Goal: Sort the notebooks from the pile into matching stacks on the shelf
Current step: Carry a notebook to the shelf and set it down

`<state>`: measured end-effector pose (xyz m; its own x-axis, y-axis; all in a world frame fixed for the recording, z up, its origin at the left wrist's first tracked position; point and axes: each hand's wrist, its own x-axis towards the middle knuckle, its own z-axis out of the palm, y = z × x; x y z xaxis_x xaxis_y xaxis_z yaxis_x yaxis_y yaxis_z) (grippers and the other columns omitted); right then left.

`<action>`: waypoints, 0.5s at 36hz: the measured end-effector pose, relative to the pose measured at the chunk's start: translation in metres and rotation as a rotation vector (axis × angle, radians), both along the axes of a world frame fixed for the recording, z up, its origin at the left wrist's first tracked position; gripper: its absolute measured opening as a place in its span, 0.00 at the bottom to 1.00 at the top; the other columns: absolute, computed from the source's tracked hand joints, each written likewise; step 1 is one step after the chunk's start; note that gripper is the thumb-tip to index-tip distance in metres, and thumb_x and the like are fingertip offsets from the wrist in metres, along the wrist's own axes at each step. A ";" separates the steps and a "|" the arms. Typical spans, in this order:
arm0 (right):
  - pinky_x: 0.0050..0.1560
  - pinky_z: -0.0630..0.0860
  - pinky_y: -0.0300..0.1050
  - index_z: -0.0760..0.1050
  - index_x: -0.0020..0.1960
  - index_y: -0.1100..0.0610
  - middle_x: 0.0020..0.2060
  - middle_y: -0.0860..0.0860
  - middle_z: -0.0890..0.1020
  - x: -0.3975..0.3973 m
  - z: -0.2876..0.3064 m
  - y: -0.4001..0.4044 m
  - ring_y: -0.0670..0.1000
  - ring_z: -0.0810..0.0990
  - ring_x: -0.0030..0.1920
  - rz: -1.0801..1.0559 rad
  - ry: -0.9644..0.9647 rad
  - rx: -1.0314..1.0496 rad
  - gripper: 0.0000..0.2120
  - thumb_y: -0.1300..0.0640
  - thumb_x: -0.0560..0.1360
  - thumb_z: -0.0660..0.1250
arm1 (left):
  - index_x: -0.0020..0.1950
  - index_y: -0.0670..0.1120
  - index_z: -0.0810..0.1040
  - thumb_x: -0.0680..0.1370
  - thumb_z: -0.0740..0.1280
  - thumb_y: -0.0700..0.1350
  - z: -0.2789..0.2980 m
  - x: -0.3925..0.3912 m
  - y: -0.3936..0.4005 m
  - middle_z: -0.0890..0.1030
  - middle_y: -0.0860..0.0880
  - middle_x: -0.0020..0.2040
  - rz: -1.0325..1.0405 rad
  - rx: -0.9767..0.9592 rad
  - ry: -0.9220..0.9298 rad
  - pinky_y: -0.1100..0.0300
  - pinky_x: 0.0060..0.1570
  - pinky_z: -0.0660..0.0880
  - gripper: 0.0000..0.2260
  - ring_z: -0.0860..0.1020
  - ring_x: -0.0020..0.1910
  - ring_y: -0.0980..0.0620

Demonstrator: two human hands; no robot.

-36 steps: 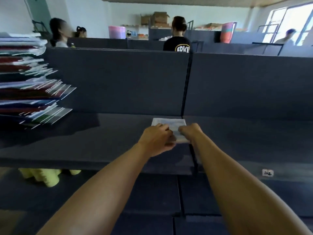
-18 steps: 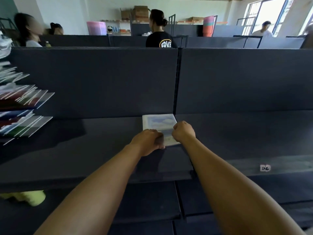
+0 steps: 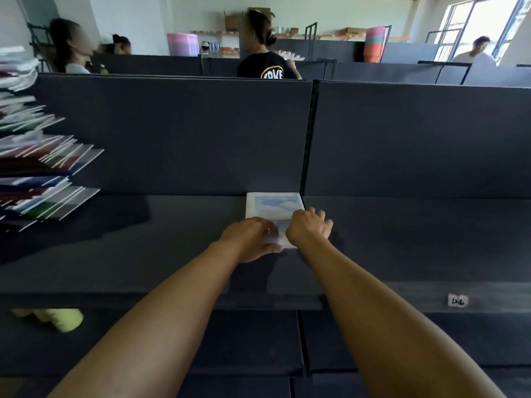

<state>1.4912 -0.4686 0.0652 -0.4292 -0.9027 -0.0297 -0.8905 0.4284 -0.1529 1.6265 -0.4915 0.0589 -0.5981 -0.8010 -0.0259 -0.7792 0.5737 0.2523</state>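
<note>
So far, by the look of the shelf (image 3: 120,268), you are near the start: one pale notebook with a blue-and-white sky cover (image 3: 275,206) lies flat on it, its far edge touching or nearly touching the dark back panel (image 3: 172,133), just left of the vertical seam (image 3: 309,139) between the two panels. Whether that is a single book or a thin stack of matching ones cannot be told; the edge looks slightly thick. Your left hand (image 3: 250,239) rests over the notebook's near left corner, fingers laid forward on the cover and thumb along the near edge, a flat press and not a curled grip as far as shows; the fingertips are blurred. Your right hand (image 3: 309,228) sits on the near right corner, fingers spread and bent over the right edge, touching it; whether they pinch the edge or only nudge it, you cannot tell. Judgement: you are squaring this one up against the back panel. Well to the left of the notebook, the pile of mixed notebooks (image 3: 40,173) stands tall and ragged, covers in red, navy, green and white fanning out toward the notebook. That is most of the job left. No other sorted stack shows on the shelf to either side of the notebook. Right of the notebook, on the shelf's front lip, a small white label (image 3: 457,300) is stuck, its text unreadable.
</note>
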 end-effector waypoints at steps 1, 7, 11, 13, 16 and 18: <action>0.64 0.63 0.51 0.70 0.66 0.56 0.66 0.55 0.68 0.000 -0.001 0.001 0.57 0.64 0.67 0.011 0.001 -0.004 0.18 0.61 0.77 0.58 | 0.70 0.51 0.70 0.78 0.63 0.59 -0.001 0.004 0.002 0.71 0.52 0.70 0.027 -0.028 0.017 0.52 0.59 0.72 0.23 0.72 0.65 0.49; 0.65 0.62 0.52 0.68 0.69 0.53 0.67 0.54 0.68 0.014 -0.005 0.001 0.57 0.64 0.67 0.111 0.002 -0.086 0.21 0.60 0.77 0.58 | 0.70 0.49 0.69 0.81 0.57 0.59 0.001 0.056 0.005 0.70 0.49 0.69 0.197 -0.188 -0.005 0.53 0.59 0.70 0.22 0.71 0.64 0.47; 0.66 0.61 0.52 0.69 0.69 0.52 0.67 0.54 0.69 0.042 0.003 -0.010 0.57 0.65 0.68 0.201 -0.006 -0.160 0.21 0.60 0.77 0.57 | 0.72 0.49 0.68 0.82 0.56 0.58 0.016 0.106 0.011 0.70 0.50 0.70 0.316 -0.273 -0.036 0.53 0.63 0.68 0.22 0.70 0.67 0.48; 0.64 0.62 0.51 0.70 0.68 0.52 0.65 0.54 0.71 0.060 0.010 -0.015 0.57 0.66 0.66 0.249 0.001 -0.187 0.19 0.59 0.77 0.57 | 0.71 0.48 0.69 0.81 0.57 0.57 0.026 0.131 0.014 0.71 0.49 0.69 0.370 -0.312 -0.052 0.53 0.62 0.67 0.21 0.70 0.66 0.48; 0.62 0.63 0.51 0.72 0.65 0.53 0.63 0.55 0.73 0.092 0.023 -0.024 0.58 0.67 0.65 0.341 0.011 -0.223 0.17 0.60 0.77 0.57 | 0.69 0.48 0.71 0.81 0.57 0.57 0.044 0.169 0.019 0.72 0.49 0.67 0.447 -0.358 -0.074 0.53 0.62 0.68 0.20 0.70 0.65 0.47; 0.62 0.63 0.51 0.72 0.65 0.52 0.63 0.54 0.72 0.115 0.035 -0.030 0.57 0.67 0.65 0.412 0.021 -0.251 0.18 0.60 0.76 0.57 | 0.68 0.49 0.72 0.81 0.57 0.56 0.055 0.196 0.023 0.73 0.49 0.66 0.500 -0.399 -0.070 0.53 0.61 0.68 0.19 0.71 0.65 0.47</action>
